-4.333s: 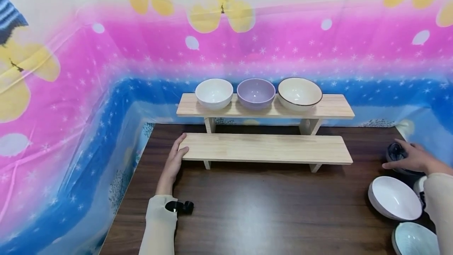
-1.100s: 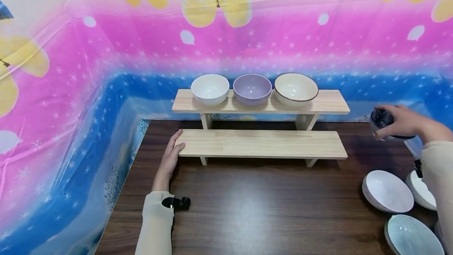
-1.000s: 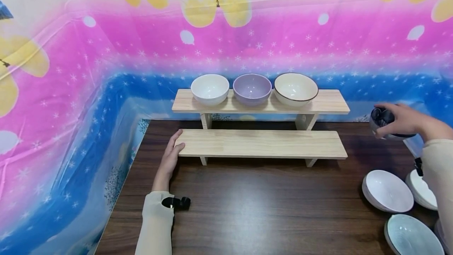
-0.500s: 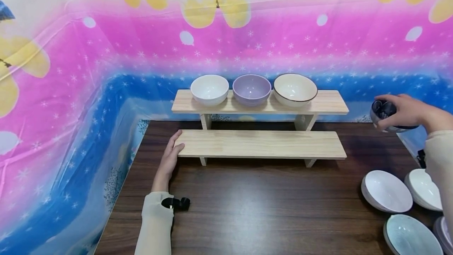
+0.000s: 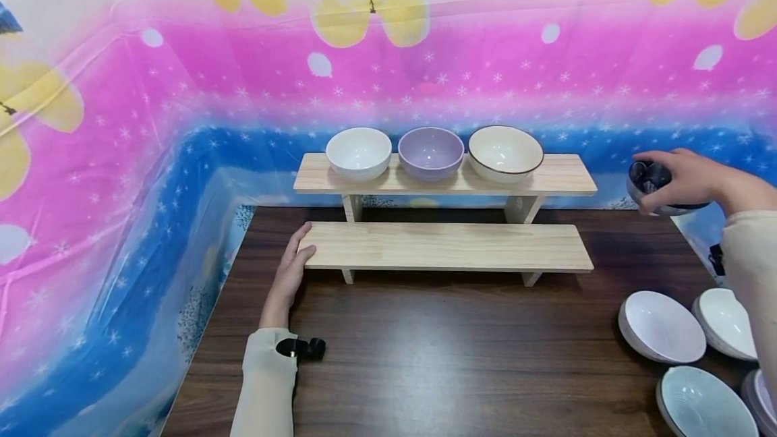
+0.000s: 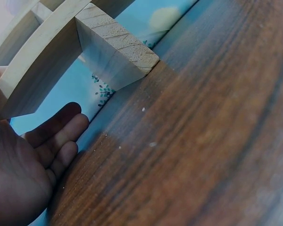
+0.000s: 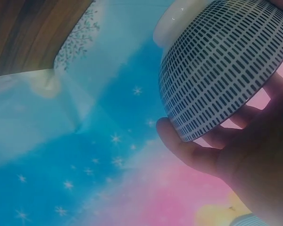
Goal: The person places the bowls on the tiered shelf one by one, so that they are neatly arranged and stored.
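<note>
My right hand grips the rim of a patterned bowl up in the air, right of the shelf. In the right wrist view the bowl is white outside with rows of short dark dashes and a pale foot; the head view shows its dark inside. My left hand holds the left end of the lower board of a two-tier wooden shelf, thumb and a finger at its corners. Its other fingers hang loosely under that board. On the upper board stand a white bowl, a purple bowl and a cream bowl with a dark rim.
At the table's right side stand a pale pinkish-white bowl, white bowls, a pale green bowl and purple bowls partly hidden by the sleeve. The brown table meets a printed cloth behind.
My right hand has lifted the patterned bowl off the table's back right and raised it higher, slightly leftward at the end. My left hand keeps its place on the shelf.
</note>
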Tool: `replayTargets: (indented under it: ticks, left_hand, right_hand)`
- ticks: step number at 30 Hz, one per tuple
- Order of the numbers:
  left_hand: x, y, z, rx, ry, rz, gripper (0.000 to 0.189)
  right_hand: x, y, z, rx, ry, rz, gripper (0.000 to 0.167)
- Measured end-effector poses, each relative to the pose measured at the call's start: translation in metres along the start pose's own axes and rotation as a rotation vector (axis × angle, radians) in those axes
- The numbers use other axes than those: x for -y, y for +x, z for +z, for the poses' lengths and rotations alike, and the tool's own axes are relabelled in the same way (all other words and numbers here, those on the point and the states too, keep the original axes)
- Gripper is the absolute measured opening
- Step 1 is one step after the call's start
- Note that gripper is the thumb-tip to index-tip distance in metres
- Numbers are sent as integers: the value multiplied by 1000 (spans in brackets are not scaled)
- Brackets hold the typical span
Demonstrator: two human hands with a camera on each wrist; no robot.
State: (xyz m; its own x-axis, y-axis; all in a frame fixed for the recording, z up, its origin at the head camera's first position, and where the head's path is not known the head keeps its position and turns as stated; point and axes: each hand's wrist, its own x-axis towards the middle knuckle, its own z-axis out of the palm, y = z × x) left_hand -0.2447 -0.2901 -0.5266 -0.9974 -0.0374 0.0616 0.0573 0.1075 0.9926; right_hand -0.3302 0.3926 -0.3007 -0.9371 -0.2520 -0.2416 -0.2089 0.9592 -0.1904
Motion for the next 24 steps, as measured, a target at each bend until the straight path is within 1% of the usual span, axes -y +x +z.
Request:
replayTargets:
  ticks: [9,18,24]
  left_hand:
    - [-1,1,1,-5,-21,-5,58]
    - [-1,0,-1,-2,-1,8,58]
    - [-1,0,-1,3,0,-3,59]
  right_hand:
    - [12,8,-8,-11,-22,3,96]
    - [30,18,-16,-8,-8,-29,97]
    - [43,23,-20,-10,-8,-40,98]
